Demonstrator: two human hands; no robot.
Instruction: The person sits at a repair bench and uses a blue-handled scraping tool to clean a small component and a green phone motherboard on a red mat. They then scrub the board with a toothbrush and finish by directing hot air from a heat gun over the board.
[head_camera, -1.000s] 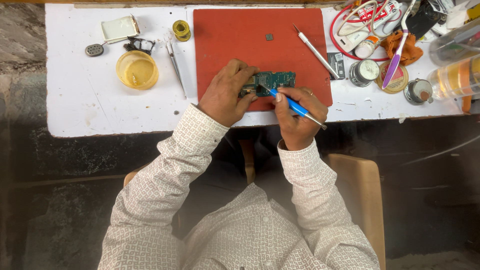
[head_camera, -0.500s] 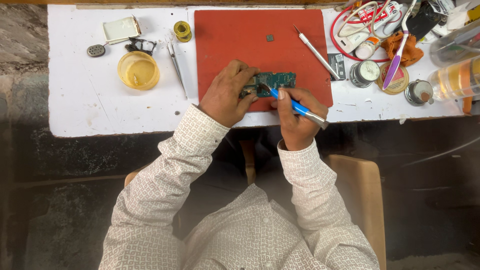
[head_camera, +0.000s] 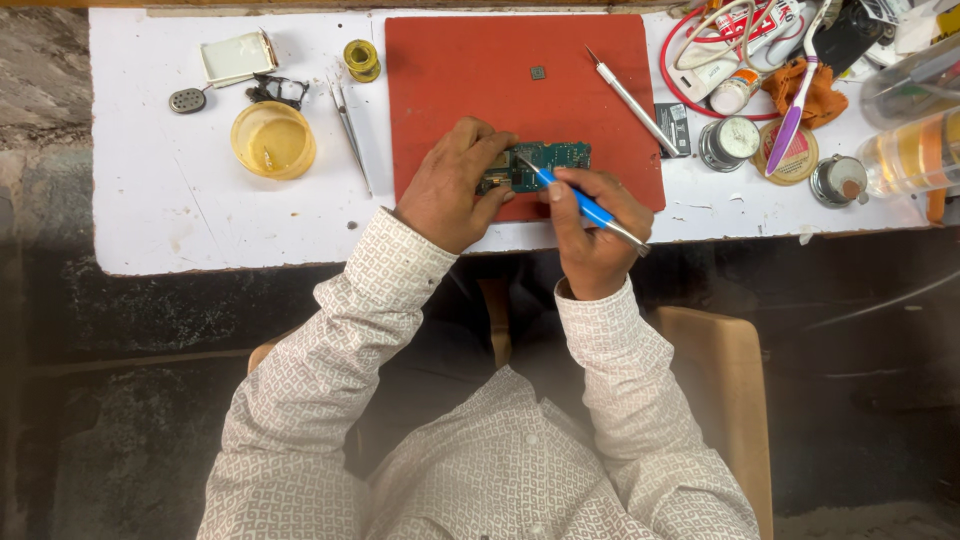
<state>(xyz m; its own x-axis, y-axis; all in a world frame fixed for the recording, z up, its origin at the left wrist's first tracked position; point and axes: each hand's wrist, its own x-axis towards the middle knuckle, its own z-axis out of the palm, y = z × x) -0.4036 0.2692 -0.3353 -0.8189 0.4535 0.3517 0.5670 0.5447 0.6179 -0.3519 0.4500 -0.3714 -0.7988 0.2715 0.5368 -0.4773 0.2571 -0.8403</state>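
Barely shifted, left hand (head_camera: 448, 190) pinning circuit board (head_camera: 536, 165) lying crosswise, right hand (head_camera: 592, 232) gripping blue tool (head_camera: 583, 204), tip seemingly up-left.

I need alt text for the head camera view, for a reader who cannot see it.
Seen from above, a left hand steadies a green circuit board on a red mat while the right hand holds a blue tool to it. Tweezers and jars lie nearby.

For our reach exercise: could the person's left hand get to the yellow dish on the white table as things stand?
Probably yes. The left hand rests on the green circuit board, and the yellow dish lies on its side of the white table; only thin tweezers lie between.
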